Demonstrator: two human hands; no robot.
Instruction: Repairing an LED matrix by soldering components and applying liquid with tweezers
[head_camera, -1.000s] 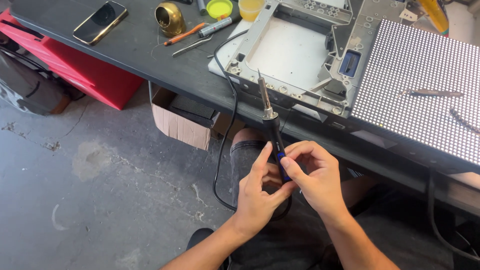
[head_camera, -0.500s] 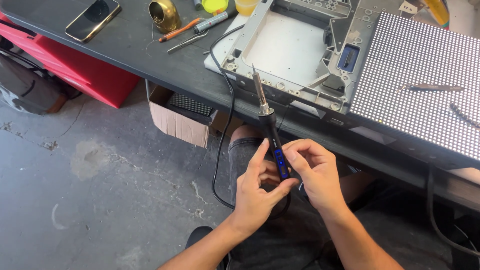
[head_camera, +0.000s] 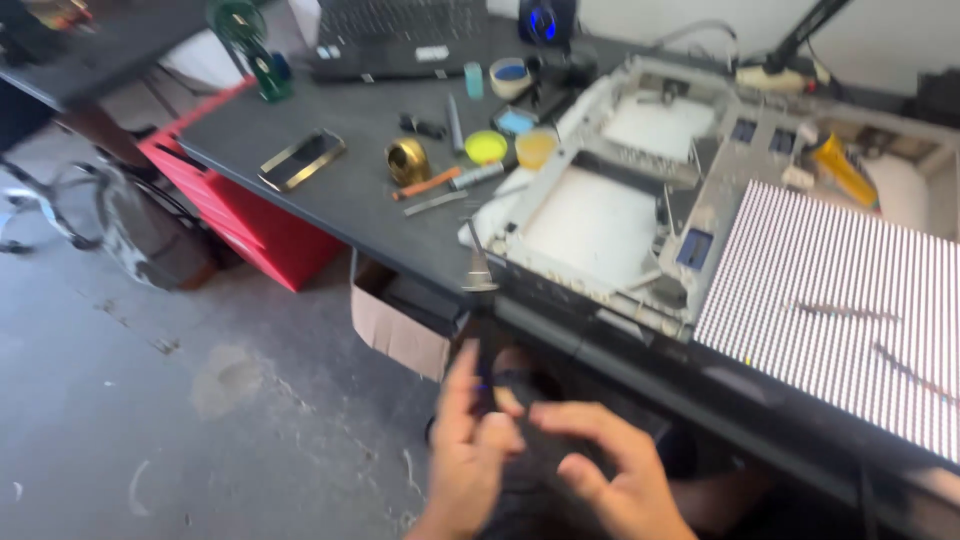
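My left hand (head_camera: 468, 448) and my right hand (head_camera: 610, 475) are low in the view, below the front edge of the dark workbench (head_camera: 340, 190). Both hold the black handle of a soldering iron (head_camera: 480, 300), whose metal tip points up against the bench edge. The hands are blurred. My right hand's fingers curl toward the handle from the right, and the exact grip is hard to make out. Just above the iron lies a grey metal frame (head_camera: 610, 215) with white panels.
A dotted LED panel (head_camera: 830, 290) lies at the right. On the bench are a phone (head_camera: 302, 158), a brass tip holder (head_camera: 408, 160), small yellow pots (head_camera: 486, 147) and pens. A red cabinet (head_camera: 235, 215) and a cardboard box (head_camera: 400, 325) stand below.
The camera has tilted up, showing more of the bench's far side. My hands and the iron have dropped lower in view and are blurred by motion.
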